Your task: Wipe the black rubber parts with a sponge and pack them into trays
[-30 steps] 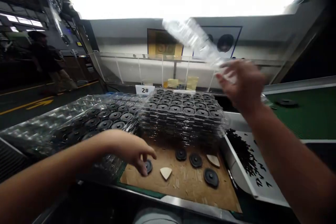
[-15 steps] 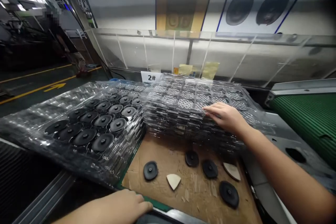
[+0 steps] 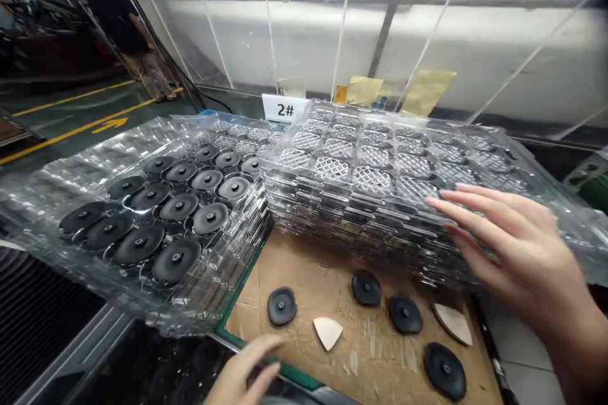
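Observation:
My right hand (image 3: pixel 517 247) is at the front right of a tall stack of clear plastic trays (image 3: pixel 370 158), fingers stretched towards the top edge; whether the fingertips touch it I cannot tell. My left hand (image 3: pixel 249 370) is over the front edge of the cardboard-covered surface (image 3: pixel 294 253), thumb and fingers apart, nothing between them. Beyond its fingertips lie a black disc with a central stud (image 3: pixel 282 305) and a cream wedge-shaped piece (image 3: pixel 327 333). At the left, a second stack of clear trays (image 3: pixel 228 253) carries rows of similar black discs (image 3: pixel 179 207).
More black discs (image 3: pixel 445 370) and another cream piece (image 3: pixel 453 324) lie on the cardboard to the right. A transparent panel (image 3: pixel 304 44) stands behind the trays, near a "2#" sign (image 3: pixel 285 109). A person (image 3: pixel 123 25) stands in the far left background.
The view has dipped and come nearer. My right hand has shifted right along the tray stack with its fingers spreading. My left hand has lifted off the front edge and opened.

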Motion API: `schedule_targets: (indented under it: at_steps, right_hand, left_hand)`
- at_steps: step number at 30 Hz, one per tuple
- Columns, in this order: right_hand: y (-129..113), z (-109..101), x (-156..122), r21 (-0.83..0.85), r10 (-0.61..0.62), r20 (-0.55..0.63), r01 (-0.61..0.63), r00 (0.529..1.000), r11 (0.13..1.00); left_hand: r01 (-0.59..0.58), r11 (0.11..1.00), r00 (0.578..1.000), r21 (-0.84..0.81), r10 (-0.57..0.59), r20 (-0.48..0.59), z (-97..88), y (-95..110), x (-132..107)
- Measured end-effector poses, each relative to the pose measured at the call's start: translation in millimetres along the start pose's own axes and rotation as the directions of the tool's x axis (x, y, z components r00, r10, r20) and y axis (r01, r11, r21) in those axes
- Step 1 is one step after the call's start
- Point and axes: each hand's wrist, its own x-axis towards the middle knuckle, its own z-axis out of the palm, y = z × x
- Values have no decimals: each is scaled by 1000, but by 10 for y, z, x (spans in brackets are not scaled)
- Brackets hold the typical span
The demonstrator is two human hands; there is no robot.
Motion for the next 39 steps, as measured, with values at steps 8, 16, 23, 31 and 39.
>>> schedule_targets:
  at_steps: [8, 16, 23, 31, 39]
  right_hand:
    - [-943, 361, -1177, 509, 63, 257, -191, 964, 839]
    - [-1614, 707, -1228, 538, 439, 767, -842, 469, -41]
    - [-1573, 739, -964, 545, 326, 827, -796, 458, -265]
    - [-1670, 762, -1026, 399, 124, 913, -790, 388, -466]
    - [-1676, 947, -1065, 435, 237, 888, -888, 394, -151]
  left_hand:
    - [116, 985, 944, 125, -70, -321, 465, -340, 489]
    - [-154, 984, 974, 85, 165, -157, 522, 172, 373]
    - [-105, 886, 994, -451, 104, -27, 575, 512, 230]
    - [541, 320, 822, -778, -5, 570, 433, 540, 352]
    - [406, 150, 909, -901, -170, 381, 362, 471, 362]
